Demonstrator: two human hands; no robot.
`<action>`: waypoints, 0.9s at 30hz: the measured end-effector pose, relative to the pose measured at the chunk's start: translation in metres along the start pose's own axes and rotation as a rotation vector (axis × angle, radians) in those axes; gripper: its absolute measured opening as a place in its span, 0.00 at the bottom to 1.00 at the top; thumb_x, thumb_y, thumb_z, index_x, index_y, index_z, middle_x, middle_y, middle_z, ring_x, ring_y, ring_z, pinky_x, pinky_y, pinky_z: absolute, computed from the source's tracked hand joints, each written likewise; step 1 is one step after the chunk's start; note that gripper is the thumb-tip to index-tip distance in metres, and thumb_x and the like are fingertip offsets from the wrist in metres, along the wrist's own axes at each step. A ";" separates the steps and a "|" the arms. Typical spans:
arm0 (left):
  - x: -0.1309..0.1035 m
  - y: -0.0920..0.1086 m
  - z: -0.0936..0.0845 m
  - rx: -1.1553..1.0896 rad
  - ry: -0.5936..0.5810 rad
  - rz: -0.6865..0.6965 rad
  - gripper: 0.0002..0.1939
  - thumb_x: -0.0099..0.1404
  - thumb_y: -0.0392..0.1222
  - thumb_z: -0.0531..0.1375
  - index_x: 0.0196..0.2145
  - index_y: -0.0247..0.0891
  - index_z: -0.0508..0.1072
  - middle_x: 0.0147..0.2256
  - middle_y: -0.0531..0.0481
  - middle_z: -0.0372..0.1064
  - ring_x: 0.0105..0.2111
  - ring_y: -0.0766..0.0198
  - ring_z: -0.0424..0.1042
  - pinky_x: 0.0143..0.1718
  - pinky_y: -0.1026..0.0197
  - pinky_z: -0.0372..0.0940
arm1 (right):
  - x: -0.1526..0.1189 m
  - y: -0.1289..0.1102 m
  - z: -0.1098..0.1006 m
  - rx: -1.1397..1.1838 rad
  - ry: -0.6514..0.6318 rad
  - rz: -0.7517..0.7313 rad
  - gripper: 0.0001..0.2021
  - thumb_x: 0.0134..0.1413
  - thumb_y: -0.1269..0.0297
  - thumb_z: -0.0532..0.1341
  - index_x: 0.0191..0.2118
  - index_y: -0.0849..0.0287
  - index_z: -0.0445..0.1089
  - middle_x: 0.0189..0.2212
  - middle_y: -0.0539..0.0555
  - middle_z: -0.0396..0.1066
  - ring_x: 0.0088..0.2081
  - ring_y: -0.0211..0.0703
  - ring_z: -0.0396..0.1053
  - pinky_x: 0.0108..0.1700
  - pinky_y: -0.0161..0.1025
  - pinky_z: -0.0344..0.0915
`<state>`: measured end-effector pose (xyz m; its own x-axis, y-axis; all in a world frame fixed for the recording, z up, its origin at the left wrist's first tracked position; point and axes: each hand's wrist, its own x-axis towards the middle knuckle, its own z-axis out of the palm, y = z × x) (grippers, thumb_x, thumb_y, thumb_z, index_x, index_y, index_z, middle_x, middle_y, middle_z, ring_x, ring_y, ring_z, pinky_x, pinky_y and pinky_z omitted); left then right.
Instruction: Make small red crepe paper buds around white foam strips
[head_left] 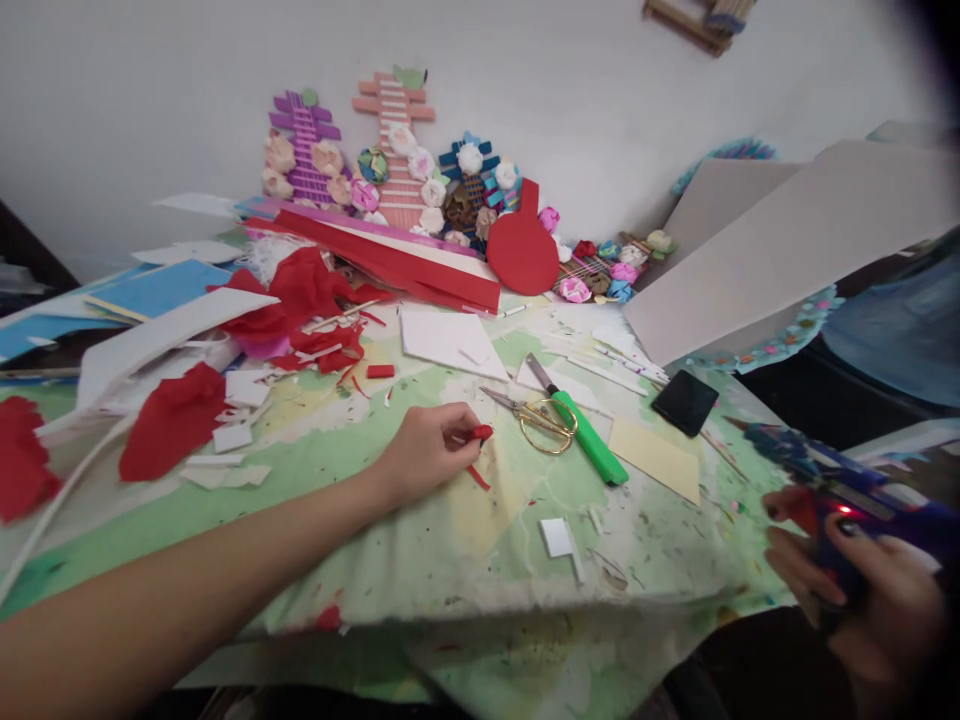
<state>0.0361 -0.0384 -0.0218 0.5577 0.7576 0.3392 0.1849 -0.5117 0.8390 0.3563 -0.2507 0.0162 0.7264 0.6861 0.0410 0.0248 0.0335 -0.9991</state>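
Near the middle of the table, my left hand (431, 450) pinches a small red rolled piece (482, 432), perhaps of paper, between thumb and fingertips. Just below those fingers a thin red strip (478, 478) lies on the cloth. At the right edge my right hand (870, 580), somewhat blurred, is wrapped round a blue-purple glue gun (919, 520). A red light glows on the gun, and its nozzle points left over the table's right side. Gold-handled scissors (547, 425) and a green utility knife (592, 440) lie right of my left hand.
A paint-stained green cloth (420, 550) covers the table. Red crumpled paper (172, 420) and white scraps crowd the left. A black phone-like slab (684, 403) and a cream card (656, 458) lie right. Behind stand a red guitar-like cutout (523, 250) and flower-decked pieces (397, 150).
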 end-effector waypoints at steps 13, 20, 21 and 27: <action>-0.006 0.004 -0.001 0.043 0.035 0.148 0.06 0.55 0.31 0.59 0.30 0.34 0.77 0.28 0.49 0.77 0.23 0.70 0.71 0.24 0.71 0.67 | -0.080 0.023 0.131 -0.086 -0.528 0.091 0.19 0.56 0.49 0.59 0.28 0.63 0.69 0.10 0.48 0.59 0.13 0.31 0.54 0.18 0.31 0.50; -0.008 0.006 0.000 0.020 0.027 0.179 0.06 0.56 0.31 0.59 0.30 0.33 0.77 0.27 0.49 0.77 0.21 0.71 0.70 0.23 0.72 0.67 | -0.084 0.026 0.144 -0.207 -0.485 0.074 0.20 0.56 0.49 0.58 0.27 0.64 0.69 0.11 0.48 0.60 0.14 0.32 0.55 0.19 0.31 0.53; -0.008 0.007 0.000 0.018 0.024 0.183 0.06 0.56 0.31 0.59 0.30 0.33 0.77 0.27 0.49 0.77 0.21 0.71 0.70 0.23 0.72 0.67 | -0.084 0.027 0.144 -0.213 -0.483 0.067 0.21 0.56 0.48 0.58 0.27 0.64 0.70 0.11 0.48 0.60 0.14 0.32 0.55 0.19 0.31 0.53; -0.008 0.009 -0.001 0.026 0.019 0.201 0.06 0.56 0.31 0.59 0.30 0.34 0.77 0.26 0.50 0.77 0.21 0.71 0.70 0.24 0.71 0.68 | -0.081 0.032 0.143 -0.222 -0.535 0.052 0.21 0.56 0.48 0.58 0.27 0.64 0.70 0.10 0.48 0.60 0.15 0.34 0.58 0.19 0.32 0.56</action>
<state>0.0329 -0.0492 -0.0165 0.5704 0.6466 0.5065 0.0926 -0.6634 0.7425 0.2004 -0.2012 -0.0181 0.2837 0.9565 -0.0680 0.1839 -0.1239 -0.9751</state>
